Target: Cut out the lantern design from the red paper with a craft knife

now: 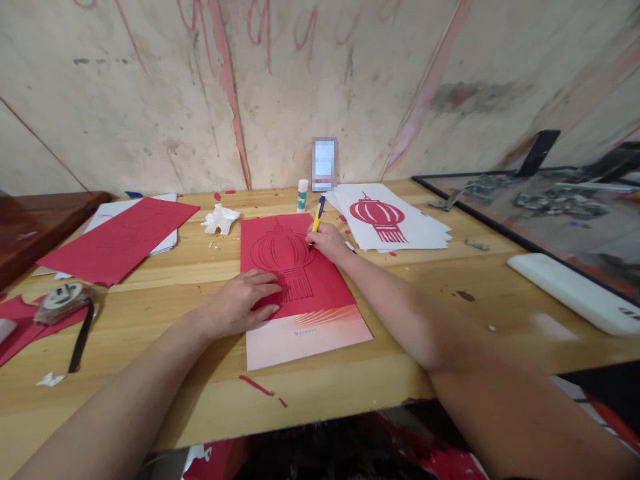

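Observation:
A red sheet of paper (260, 230) with a dark-outlined lantern lies in front of me, on top of a pale pink-and-white sheet or booklet (280, 350). My left hand (245, 297) rests flat on the lower left of the red paper, fingers spread. My right hand (327, 241) is closed around a slim yellow pen-like tool (318, 215) with a blue end. Its dark tip points down at the lantern's right edge; whether it is a pen or a craft knife I cannot tell.
Behind the paper stand a glue stick (303, 196) and a phone (324, 163). White sheets (425, 227) bearing a red lantern lie right, crumpled tissue (220, 219) and another red sheet (120, 240) left. A tape measure (64, 301) and a white oblong device (575, 292) flank the work.

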`<state>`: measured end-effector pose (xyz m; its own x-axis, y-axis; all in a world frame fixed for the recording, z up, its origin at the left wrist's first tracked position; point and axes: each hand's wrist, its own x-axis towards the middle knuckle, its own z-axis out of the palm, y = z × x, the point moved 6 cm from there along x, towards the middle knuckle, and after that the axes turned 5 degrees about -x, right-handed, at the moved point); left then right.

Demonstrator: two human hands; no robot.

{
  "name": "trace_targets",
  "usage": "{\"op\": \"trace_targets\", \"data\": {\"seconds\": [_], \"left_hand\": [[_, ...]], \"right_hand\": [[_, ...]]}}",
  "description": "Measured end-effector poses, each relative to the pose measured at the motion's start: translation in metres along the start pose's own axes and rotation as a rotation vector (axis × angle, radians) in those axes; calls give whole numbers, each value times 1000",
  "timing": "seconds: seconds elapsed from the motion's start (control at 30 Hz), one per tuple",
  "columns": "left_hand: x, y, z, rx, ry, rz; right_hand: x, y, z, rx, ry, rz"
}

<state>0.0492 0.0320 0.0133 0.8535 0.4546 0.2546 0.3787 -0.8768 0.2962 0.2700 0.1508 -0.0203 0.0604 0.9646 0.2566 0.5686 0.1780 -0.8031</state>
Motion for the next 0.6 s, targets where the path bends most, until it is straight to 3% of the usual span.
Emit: {"op": "trace_targets", "data": {"seconds": [0.6], "left_hand": [[0, 0, 0, -20, 6, -9]], "right_hand": [[0, 1, 1, -3, -3, -2]]}}
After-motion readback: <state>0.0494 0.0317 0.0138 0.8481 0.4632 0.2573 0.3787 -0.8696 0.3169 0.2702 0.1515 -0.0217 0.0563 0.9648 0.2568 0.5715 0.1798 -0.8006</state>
